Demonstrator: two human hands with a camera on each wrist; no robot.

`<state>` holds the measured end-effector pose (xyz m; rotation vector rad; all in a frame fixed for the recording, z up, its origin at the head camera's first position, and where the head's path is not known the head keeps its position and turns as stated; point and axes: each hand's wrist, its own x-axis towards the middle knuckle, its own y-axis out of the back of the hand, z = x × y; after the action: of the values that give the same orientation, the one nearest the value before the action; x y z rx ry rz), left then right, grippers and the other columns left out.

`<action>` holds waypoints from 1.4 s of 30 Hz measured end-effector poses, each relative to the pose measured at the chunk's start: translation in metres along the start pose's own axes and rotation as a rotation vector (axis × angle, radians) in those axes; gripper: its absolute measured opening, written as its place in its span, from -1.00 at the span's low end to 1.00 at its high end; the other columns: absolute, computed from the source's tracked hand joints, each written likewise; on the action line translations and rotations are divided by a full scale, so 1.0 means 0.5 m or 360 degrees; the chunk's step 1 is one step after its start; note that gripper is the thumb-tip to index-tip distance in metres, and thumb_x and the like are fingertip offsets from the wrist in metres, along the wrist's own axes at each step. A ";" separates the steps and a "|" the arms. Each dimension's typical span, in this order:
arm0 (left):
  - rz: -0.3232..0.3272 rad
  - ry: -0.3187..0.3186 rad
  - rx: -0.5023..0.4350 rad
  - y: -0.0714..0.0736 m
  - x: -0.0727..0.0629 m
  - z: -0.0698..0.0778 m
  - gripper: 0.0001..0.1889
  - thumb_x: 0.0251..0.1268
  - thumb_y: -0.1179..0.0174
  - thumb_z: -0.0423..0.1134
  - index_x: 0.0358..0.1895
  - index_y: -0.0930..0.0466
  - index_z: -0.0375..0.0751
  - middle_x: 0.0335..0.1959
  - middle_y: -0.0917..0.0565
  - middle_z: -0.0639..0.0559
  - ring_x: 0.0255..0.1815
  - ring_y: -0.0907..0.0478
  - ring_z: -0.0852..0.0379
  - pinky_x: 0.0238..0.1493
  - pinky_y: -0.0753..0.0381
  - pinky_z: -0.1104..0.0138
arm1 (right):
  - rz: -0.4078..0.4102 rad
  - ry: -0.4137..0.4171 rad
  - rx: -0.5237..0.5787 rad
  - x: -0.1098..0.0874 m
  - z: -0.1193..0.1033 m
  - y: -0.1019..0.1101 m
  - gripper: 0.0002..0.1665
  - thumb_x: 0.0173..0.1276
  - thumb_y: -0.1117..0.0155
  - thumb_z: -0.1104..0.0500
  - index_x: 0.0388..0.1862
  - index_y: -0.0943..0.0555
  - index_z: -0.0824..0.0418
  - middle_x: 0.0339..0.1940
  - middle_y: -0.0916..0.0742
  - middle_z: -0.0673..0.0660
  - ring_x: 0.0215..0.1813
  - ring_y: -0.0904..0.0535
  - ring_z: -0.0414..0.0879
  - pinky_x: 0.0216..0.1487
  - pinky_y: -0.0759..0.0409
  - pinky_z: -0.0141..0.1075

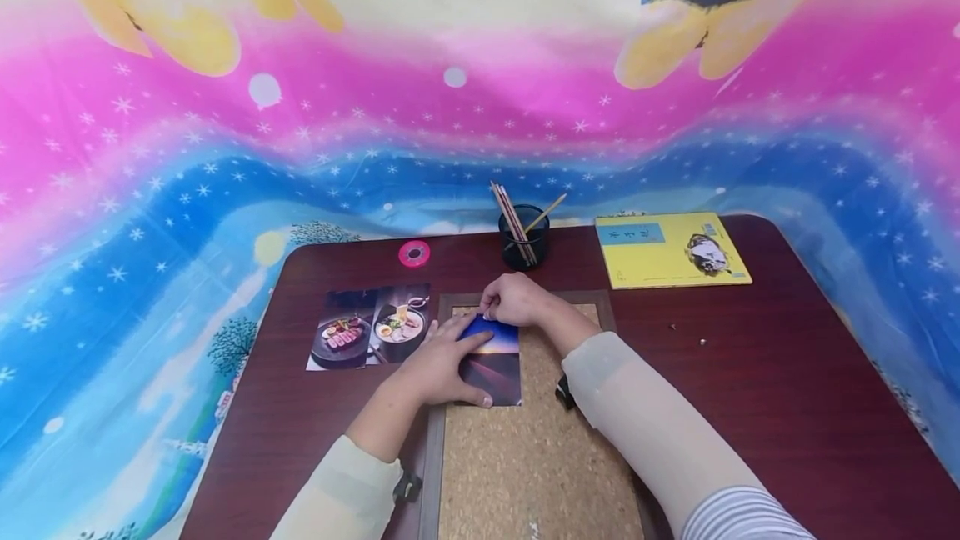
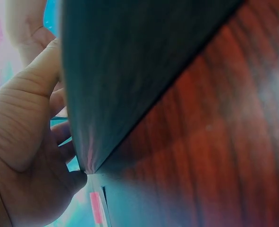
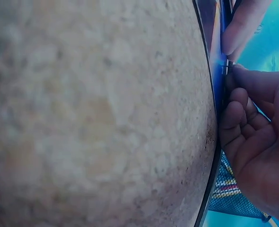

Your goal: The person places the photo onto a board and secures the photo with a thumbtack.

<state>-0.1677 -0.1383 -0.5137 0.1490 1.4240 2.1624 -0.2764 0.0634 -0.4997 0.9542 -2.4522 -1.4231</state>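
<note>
A blue and dark photo (image 1: 491, 369) lies on the upper part of a framed corkboard (image 1: 517, 457). My left hand (image 1: 442, 357) lies over its left side, fingers spread and pressing it to the board. At the photo's top edge my right hand (image 1: 517, 300) pinches a small push pin (image 3: 228, 66) between thumb and finger. The pin's thin shaft points at the photo in the right wrist view; I cannot tell whether it touches the cork. In the left wrist view the left hand (image 2: 25, 127) rests along the board's edge.
Two food photos (image 1: 345, 340) lie left of the board. A pink tape roll (image 1: 414, 253), a black mesh pencil cup (image 1: 525, 252) and a yellow book (image 1: 667, 261) stand or lie along the back. Two small pins, one silvery (image 1: 702, 342), lie on the table at right.
</note>
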 end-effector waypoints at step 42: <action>0.0035 -0.0038 -0.0028 0.002 0.000 0.001 0.11 -0.14 -0.54 0.42 0.59 -0.32 0.22 0.72 -0.02 0.03 0.71 0.12 -0.12 0.61 0.16 -0.21 | -0.0039 -0.0090 -0.0028 0.008 -0.013 0.003 -0.87 0.46 -0.37 0.13 -0.34 -0.77 -0.01 -0.36 -0.74 -0.13 -0.24 -0.62 -0.16 -0.05 -0.65 -0.24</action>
<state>-0.1680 -0.1381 -0.5124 0.1844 1.3958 2.1829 -0.2775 0.0568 -0.4958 0.9563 -2.4718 -1.4964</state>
